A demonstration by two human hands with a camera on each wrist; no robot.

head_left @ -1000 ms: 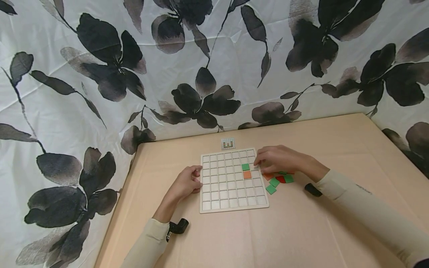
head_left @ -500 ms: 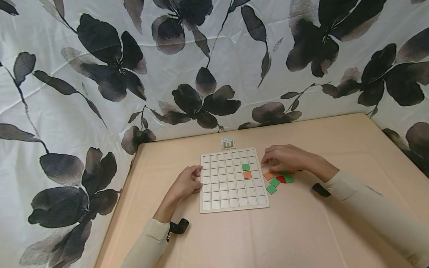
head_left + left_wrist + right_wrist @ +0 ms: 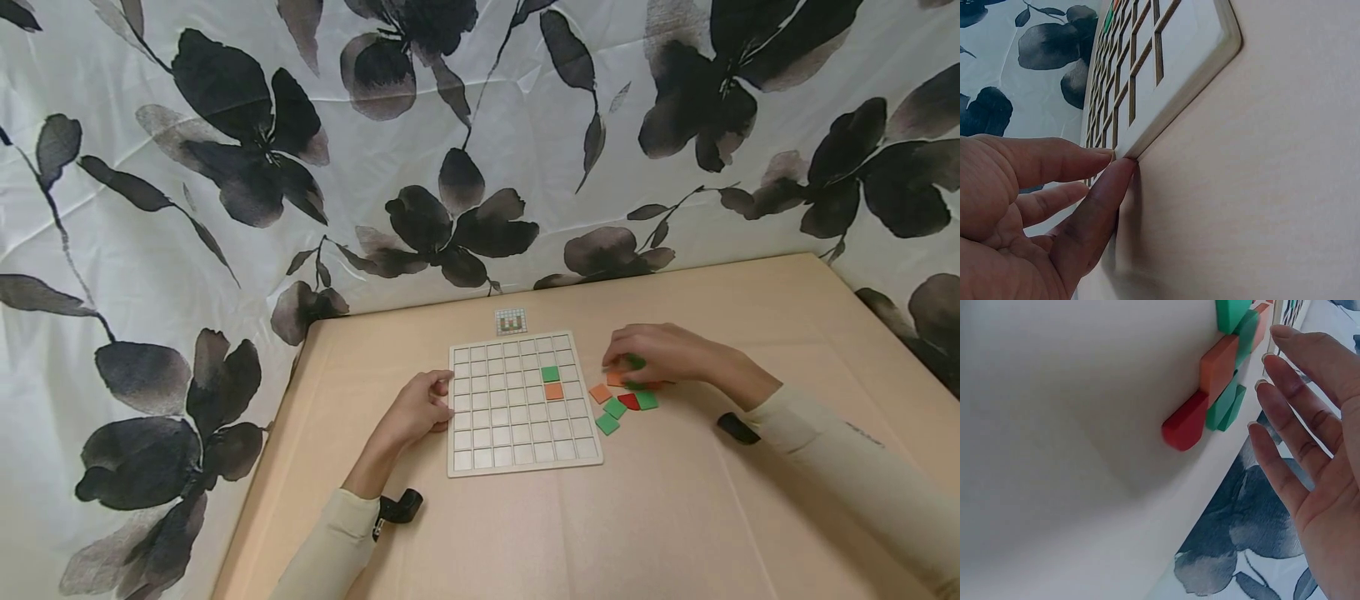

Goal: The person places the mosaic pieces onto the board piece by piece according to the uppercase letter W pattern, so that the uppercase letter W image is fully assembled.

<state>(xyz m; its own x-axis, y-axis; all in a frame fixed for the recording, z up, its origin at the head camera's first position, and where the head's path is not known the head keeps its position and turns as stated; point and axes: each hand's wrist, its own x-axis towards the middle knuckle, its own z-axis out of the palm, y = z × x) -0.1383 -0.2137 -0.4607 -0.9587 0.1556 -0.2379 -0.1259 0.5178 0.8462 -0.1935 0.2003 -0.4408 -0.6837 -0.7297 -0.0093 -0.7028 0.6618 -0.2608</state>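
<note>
Right hand (image 3: pixel 660 352) loosely spread, shifted away from board (image 3: pixel 519 408) to coloured tiles (image 3: pixel 628 402), left hand (image 3: pixel 415 406) still pinching board edge

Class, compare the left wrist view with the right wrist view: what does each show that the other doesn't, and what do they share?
Only the left wrist view: the left hand, pinching the edge of the gridded board.

Only the right wrist view: the right hand, fingers extended, and a red piece touching an orange tile.

Both: pale tabletop and floral cloth.
</note>
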